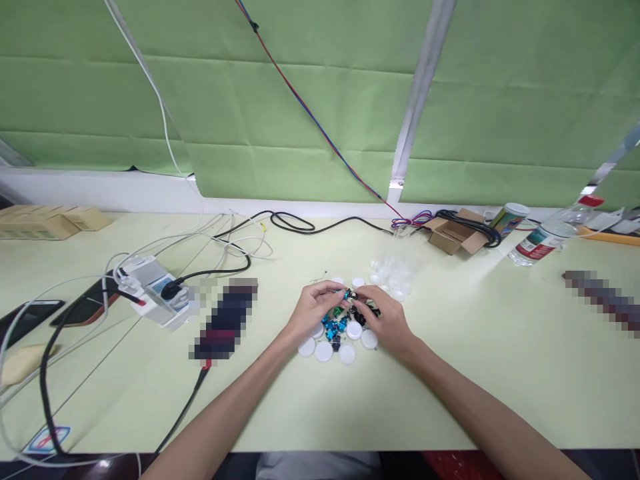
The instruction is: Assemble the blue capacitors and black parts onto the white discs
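My left hand point(314, 308) and my right hand point(384, 319) meet over the middle of the table, fingertips pinched together on a small blue and black part point(349, 294). Below them lies a heap of small blue and black components point(336, 327). Several white round discs point(324, 351) ring the heap on the near side. A cluster of clear round caps point(393, 275) sits just beyond my right hand. What exactly the pinched part is stays too small to tell.
A white power strip point(153, 290) with tangled white and black cables lies at left. Two phones point(30, 317) rest at the far left. A small cardboard box point(455, 233), a can point(509, 218) and a plastic bottle point(547, 237) stand at back right.
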Demonstrator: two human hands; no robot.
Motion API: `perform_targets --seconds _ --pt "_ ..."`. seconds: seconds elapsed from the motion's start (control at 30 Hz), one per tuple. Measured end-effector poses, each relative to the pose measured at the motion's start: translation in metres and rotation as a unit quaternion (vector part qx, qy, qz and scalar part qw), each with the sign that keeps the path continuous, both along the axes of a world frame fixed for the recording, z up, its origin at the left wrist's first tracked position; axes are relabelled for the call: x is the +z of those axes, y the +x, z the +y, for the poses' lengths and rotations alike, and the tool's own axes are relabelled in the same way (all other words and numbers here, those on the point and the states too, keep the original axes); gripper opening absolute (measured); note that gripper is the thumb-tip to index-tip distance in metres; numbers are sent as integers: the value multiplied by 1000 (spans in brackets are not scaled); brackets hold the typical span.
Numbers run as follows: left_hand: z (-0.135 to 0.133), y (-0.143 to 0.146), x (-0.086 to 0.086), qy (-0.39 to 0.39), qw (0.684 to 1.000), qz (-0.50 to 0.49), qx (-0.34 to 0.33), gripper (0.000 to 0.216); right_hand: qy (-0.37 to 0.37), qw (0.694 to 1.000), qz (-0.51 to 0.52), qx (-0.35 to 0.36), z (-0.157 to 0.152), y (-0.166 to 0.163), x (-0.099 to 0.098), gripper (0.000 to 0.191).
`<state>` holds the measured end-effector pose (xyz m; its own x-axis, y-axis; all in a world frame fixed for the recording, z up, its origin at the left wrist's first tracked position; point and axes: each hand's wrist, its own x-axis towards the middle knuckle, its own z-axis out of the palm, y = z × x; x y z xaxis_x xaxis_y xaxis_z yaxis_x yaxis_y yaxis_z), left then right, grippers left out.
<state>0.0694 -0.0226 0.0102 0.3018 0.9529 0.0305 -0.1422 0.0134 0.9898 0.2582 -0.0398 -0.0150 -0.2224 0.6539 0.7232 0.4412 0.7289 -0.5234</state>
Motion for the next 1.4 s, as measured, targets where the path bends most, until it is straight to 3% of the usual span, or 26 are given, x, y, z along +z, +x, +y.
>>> perform_targets --seconds 0.23,0.77,1.4 --pt "-4 1 4 7 1000 8 -2 35 6 1000 12 -14 0 -1 1 15" --pt "-8 5 2 57 996 37 60 31 43 999 31 -6 -1 -1 1 22" --pt "-12 7 8 67 995 40 63 27 42 999 26 -3 -3 -1 5 23"
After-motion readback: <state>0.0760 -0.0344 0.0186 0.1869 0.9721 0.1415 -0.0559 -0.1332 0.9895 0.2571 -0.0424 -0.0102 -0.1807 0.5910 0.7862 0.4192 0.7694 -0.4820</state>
